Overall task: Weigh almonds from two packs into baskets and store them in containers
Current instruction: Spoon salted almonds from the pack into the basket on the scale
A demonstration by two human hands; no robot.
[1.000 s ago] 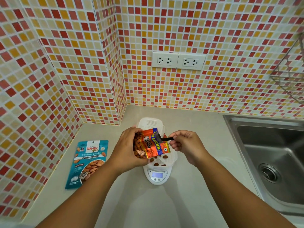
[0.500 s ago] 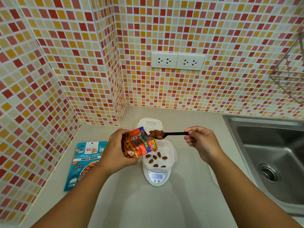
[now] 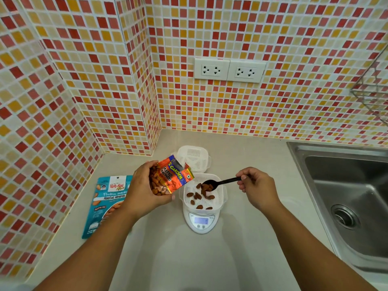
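Left hand (image 3: pixel 142 192): wrapped around an orange foil pack of salted almonds (image 3: pixel 171 177), gripping it from the left with its torn mouth tilted toward the scale; loose nuts show through a clear window in the pack.
Right hand (image 3: pixel 257 185): pinching the end of a black plastic spoon (image 3: pixel 220 182), fingers curled in around the handle.
Spoon bowl: tipped over the near basket, with brown almonds (image 3: pixel 199 195) dropping off it and blurred in mid-air.
Near basket: white slotted plastic basket (image 3: pixel 220 193) sitting on top of the scale, a scattering of almonds on its floor.
Scale: small white digital kitchen scale (image 3: pixel 200 223) on the pale bench (image 3: pixel 241 248), its lit display facing the person; digits too small to read.
Far basket: second white slotted basket (image 3: pixel 196 157) just behind the first, on the bench near the wall; its left side is hidden by the orange pack.
Second pack: teal pouch of roasted almonds (image 3: pixel 107 203) lying flat on the bench to the left, partly covered by the left forearm.
Surroundings: steel sink (image 3: pixel 346 196) set into the bench at right, mosaic tiled wall (image 3: pixel 273 28) behind with a double white socket (image 3: pixel 230 70).
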